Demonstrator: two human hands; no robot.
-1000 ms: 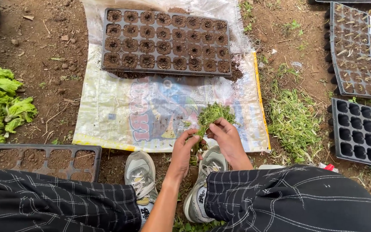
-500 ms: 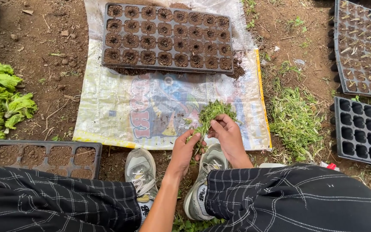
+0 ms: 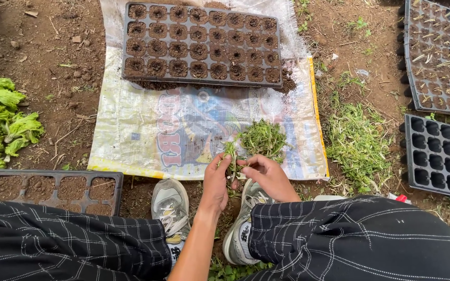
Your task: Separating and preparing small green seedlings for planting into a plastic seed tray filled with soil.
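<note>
At lower centre, the left hand (image 3: 215, 179) now pinches one seedling (image 3: 230, 156) pulled clear of the seedling clump (image 3: 263, 138), which the right hand (image 3: 267, 176) grips loosely, so separation looks complete.

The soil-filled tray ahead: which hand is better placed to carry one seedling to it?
Probably the left hand: it pinches a small seedling apart from the bunch of seedlings. The right hand is at the bunch's base. The soil-filled tray lies ahead.
</note>
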